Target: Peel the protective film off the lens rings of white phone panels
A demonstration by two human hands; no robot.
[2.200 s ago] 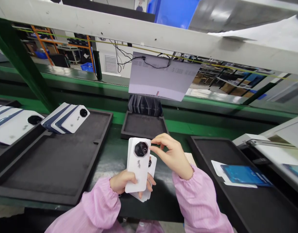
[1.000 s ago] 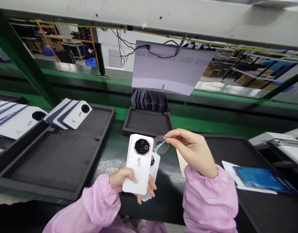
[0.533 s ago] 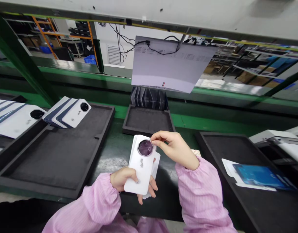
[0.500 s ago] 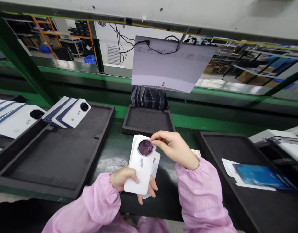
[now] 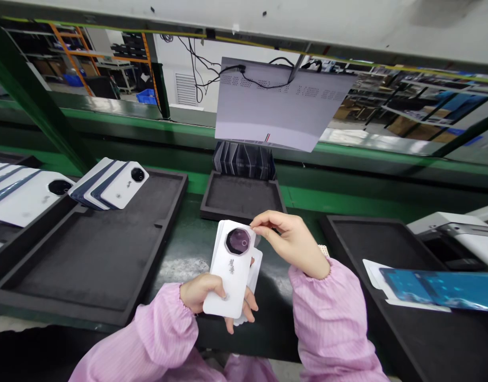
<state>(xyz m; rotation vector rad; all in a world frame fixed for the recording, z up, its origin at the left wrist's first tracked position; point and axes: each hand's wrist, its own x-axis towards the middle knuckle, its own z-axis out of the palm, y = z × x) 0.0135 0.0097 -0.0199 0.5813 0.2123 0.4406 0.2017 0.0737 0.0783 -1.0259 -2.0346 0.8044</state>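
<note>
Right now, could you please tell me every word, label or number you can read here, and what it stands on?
No text here can be read.
White back cover in the left hand: a small gold mark below the camera ring, too blurred.
Stacked covers on the left tray: a tiny mark, too small.
Grey panel overhead: rows of fine marks, unreadable.

Phone backs (image 5: 230,276) in L hand (image 5: 198,294), R hand (image 5: 294,244) at lens film (image 5: 238,241) (purplish)
</note>
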